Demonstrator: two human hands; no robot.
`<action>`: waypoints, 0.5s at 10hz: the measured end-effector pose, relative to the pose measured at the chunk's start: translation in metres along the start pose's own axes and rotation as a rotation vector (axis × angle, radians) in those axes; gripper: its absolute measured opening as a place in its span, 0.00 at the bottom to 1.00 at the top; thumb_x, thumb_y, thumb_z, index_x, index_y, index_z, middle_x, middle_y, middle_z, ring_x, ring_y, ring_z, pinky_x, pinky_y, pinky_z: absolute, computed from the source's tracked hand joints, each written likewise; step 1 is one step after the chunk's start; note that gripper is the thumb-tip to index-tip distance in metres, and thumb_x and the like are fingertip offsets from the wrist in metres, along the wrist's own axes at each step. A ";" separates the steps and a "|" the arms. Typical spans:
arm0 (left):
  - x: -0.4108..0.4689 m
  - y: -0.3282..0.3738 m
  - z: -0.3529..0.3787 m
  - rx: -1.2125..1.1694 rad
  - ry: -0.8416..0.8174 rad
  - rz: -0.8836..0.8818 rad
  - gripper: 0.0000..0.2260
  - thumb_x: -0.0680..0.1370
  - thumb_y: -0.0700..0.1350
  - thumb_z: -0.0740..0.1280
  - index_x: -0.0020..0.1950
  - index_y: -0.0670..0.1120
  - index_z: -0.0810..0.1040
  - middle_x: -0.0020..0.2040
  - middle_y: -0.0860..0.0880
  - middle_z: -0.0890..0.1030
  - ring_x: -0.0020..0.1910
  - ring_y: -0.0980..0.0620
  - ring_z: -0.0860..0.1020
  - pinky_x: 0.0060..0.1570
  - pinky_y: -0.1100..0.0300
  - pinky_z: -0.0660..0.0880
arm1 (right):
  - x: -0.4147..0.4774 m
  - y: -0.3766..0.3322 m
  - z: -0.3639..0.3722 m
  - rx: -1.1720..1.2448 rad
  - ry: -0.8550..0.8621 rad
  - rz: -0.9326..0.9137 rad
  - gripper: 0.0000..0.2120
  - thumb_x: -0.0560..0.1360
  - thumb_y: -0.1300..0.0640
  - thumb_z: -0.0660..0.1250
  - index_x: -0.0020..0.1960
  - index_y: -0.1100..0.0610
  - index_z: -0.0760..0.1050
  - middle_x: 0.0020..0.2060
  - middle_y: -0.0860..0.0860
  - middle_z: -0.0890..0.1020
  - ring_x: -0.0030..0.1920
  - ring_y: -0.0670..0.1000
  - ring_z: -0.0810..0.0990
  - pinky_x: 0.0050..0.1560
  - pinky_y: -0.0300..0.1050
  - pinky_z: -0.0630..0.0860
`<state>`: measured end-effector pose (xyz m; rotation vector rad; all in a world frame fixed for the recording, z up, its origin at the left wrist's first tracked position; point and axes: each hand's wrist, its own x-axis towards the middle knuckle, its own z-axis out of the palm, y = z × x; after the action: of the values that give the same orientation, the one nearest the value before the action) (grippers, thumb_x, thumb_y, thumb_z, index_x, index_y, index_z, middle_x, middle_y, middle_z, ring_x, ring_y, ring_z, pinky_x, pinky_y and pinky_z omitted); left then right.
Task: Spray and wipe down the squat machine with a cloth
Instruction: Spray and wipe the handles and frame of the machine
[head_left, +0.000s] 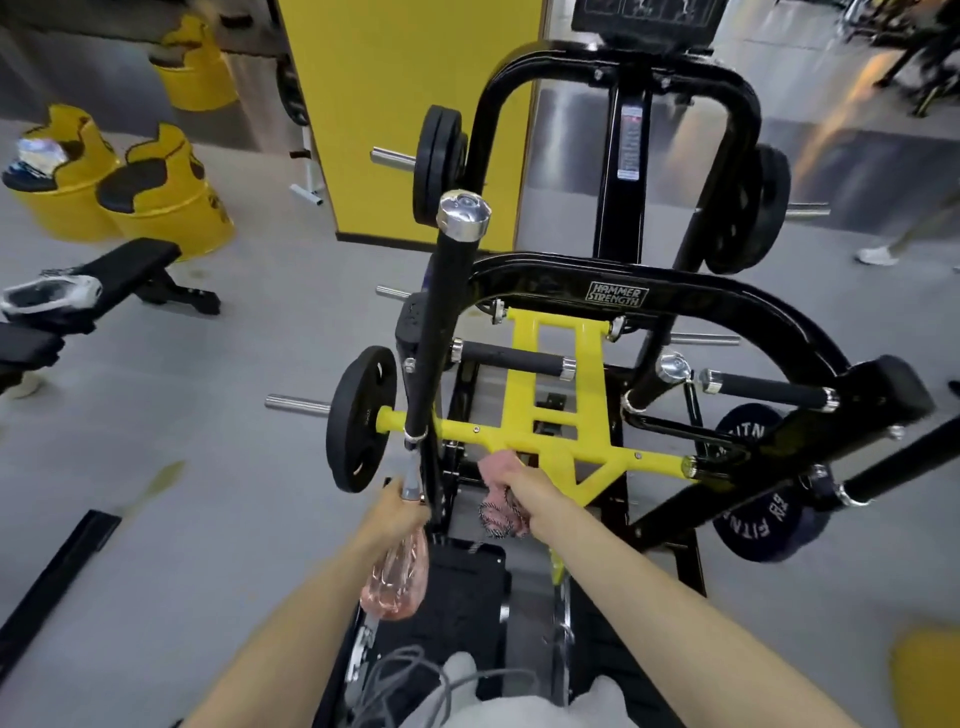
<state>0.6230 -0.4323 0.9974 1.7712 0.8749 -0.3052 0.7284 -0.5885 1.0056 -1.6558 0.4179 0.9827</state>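
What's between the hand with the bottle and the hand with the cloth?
Head view: a thin black machine bar stands between the left hand, holding the spray bottle, and the right hand, gripping the cloth.

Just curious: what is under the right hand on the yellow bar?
A pink cloth, gripped by the right hand against the yellow bar; the bar beneath is covered.

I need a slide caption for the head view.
Right hand holds a cloth at the yellow bar; left hand holds a spray bottle.
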 end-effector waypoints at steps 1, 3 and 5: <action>0.011 -0.002 0.005 0.137 -0.124 0.016 0.13 0.62 0.42 0.65 0.45 0.49 0.70 0.35 0.48 0.74 0.32 0.49 0.73 0.36 0.56 0.70 | 0.004 -0.001 0.001 -0.026 0.047 0.013 0.09 0.74 0.58 0.64 0.50 0.63 0.71 0.28 0.58 0.70 0.23 0.51 0.69 0.30 0.44 0.66; 0.007 0.064 0.030 0.073 -0.175 0.223 0.18 0.68 0.38 0.66 0.54 0.54 0.71 0.37 0.49 0.72 0.34 0.50 0.71 0.37 0.54 0.70 | 0.006 -0.010 -0.023 0.055 0.229 0.063 0.14 0.75 0.48 0.61 0.39 0.59 0.71 0.28 0.55 0.73 0.27 0.53 0.71 0.29 0.42 0.66; 0.007 0.142 0.042 -0.020 -0.079 0.432 0.20 0.73 0.35 0.66 0.59 0.53 0.68 0.41 0.52 0.73 0.38 0.53 0.73 0.38 0.58 0.71 | -0.006 -0.033 -0.057 0.058 0.212 0.038 0.06 0.73 0.60 0.61 0.37 0.57 0.69 0.27 0.54 0.72 0.22 0.50 0.69 0.27 0.38 0.65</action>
<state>0.7342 -0.4877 1.0779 1.8630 0.4206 -0.0821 0.7704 -0.6315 1.0332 -1.7109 0.6157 0.8173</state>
